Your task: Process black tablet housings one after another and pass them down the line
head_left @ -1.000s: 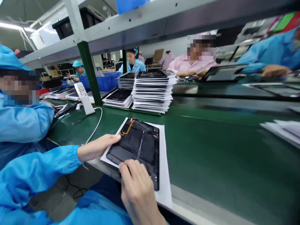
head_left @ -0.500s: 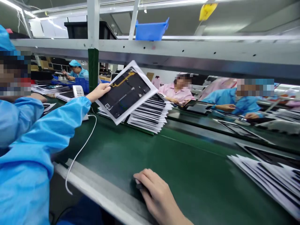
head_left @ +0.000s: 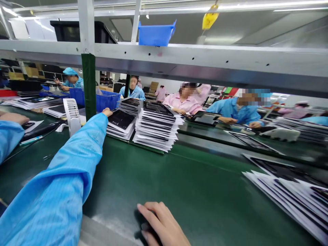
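My left hand (head_left: 107, 112) reaches to the far left corner of a black screen panel (head_left: 121, 119), its fingers closed at the edge. The panel lies on white sheeting on top of a low stack. Just right of it rises a taller stack (head_left: 156, 131) of similar dark panels between white sheets. Close to me, my right hand (head_left: 164, 223) rests low over the green table (head_left: 179, 184), its fingers apart and curved. Dark shadow lies under that hand, and I see nothing held in it.
A fan of panels and white sheets (head_left: 287, 201) lies at the right. A small white fan (head_left: 72, 116) and a blue bin (head_left: 107, 101) stand near the green-wrapped post (head_left: 88, 85). Overhead runs a metal shelf beam (head_left: 179, 56). Co-workers sit across the line; another person's hand (head_left: 14, 118) is at left.
The panel in my left hand has come down from the air onto the low stack. My left arm now reaches further out. The view has turned slightly; my right hand stays near the table.
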Demonstrator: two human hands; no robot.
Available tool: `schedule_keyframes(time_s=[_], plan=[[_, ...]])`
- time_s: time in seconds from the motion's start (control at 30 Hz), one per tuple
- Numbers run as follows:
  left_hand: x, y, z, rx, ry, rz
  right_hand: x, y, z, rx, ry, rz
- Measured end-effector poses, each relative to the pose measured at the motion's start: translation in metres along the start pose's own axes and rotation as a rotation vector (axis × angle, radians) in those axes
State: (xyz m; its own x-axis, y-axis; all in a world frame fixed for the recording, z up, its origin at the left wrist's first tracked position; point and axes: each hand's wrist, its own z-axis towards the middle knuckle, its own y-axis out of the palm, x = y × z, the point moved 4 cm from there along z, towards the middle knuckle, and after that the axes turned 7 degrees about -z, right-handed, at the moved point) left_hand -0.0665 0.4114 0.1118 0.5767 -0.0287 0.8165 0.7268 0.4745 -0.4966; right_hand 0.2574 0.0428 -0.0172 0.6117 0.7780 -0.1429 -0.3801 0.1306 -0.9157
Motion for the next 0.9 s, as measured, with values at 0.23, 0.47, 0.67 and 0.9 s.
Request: schedule_keyframes(time_s=[0.23,0.47,0.67,0.9], plan=[[0.026,-0.003,-0.046,0.027,0.291,0.294,-0.018,-0.012,0.005,-0.144,-0.029,-0.017],[0.075,0.009,-0.116,-0.272,0.933,0.282,-0.031,-0.038,0.016,0.025,0.025,-0.352],[0.099,0.042,-0.201,-0.367,1.65,0.42,-0.034,-0.058,-0.024,0.167,0.099,-0.541],[0.09,0.089,-0.266,-0.444,1.881,0.404,0.043,-0.136,-0.21,0.922,0.77,-0.478]])
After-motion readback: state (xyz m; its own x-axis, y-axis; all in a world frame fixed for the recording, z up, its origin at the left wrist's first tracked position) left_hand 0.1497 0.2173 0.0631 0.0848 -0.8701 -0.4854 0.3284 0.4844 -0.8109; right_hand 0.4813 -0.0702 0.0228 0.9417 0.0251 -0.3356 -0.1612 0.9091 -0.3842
